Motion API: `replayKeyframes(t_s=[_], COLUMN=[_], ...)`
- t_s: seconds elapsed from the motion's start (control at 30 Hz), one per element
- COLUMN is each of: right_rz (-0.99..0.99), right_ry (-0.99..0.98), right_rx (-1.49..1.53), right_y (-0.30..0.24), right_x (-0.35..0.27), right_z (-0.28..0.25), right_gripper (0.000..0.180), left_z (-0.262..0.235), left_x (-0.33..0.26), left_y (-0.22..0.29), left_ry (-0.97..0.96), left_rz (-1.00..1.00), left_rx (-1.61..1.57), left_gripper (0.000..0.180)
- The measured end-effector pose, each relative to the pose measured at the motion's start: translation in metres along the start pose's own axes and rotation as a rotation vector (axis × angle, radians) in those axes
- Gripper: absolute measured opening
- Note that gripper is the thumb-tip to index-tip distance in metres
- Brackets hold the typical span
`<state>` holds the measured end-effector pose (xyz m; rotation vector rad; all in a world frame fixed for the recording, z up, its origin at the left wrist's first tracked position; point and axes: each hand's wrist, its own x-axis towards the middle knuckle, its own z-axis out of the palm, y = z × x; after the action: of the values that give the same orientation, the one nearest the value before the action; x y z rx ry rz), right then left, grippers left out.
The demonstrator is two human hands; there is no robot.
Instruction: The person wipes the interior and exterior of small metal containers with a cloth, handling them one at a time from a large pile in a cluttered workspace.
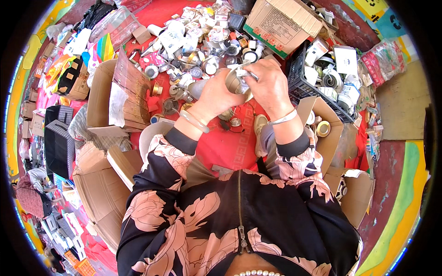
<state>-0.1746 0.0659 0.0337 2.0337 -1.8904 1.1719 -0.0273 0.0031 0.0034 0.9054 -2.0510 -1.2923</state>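
On the left side of the red floor cloth (216, 147) stands an open cardboard box (103, 94) with flat brown packs stacked inside it. It looks about half full, so some packing seems done.

Next comes the big heap of small round tins and white paper wrappers (198, 50), spread over the far middle of the cloth. A lot of them lie loose there, so I think much work is left.

The left hand (216, 94) is closed around a small round tin (235, 82) and holds it up over the middle of the cloth, just in front of the heap. The tin is tan and shiny, and open at the top. The right hand (271, 85) pinches a white paper slip (243, 71) at the mouth of the tin. I cannot tell if the paper is going in or coming out.

On the right, a black plastic crate (304, 87) near the far right corner holds more tins and white cards.
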Motion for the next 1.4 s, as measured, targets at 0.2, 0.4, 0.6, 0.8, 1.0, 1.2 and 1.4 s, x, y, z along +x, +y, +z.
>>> replayKeyframes(t_s=[0.2,0.4,0.6,0.8,1.0,1.2,1.4], right_rz=[0.149,0.329,0.509,0.752,0.600,0.355,0.284], right_ry=[-0.023,-0.171,0.064,0.326,-0.070,-0.165,-0.100], right_rx=[-0.351,-0.411,-0.023,1.123,0.835,0.647,0.675], right_y=[0.000,0.001,0.016,0.077,0.051,0.048,0.040], right_x=[-0.002,0.002,0.005,0.006,0.004,0.001,0.000], right_z=[0.014,0.014,0.012,-0.038,-0.027,-0.019,-0.013], right_gripper=[0.010,0.015,0.022,0.021,0.021,0.016,0.017], left_z=[0.014,0.022,0.014,-0.006,-0.018,-0.014,-0.016], left_x=[-0.005,-0.008,0.001,0.002,-0.002,-0.005,-0.001], left_y=[-0.003,-0.007,-0.004,-0.013,-0.013,-0.017,-0.012], left_ry=[0.019,0.090,0.047,-0.105,-0.211,-0.295,-0.353], left_rz=[0.051,0.133,0.073,-0.070,-0.065,-0.048,-0.039], left_rx=[0.184,0.364,0.030,-0.756,-0.821,-0.846,-0.872], left_gripper=[0.058,0.057,0.052,0.055,0.062,0.064,0.070])
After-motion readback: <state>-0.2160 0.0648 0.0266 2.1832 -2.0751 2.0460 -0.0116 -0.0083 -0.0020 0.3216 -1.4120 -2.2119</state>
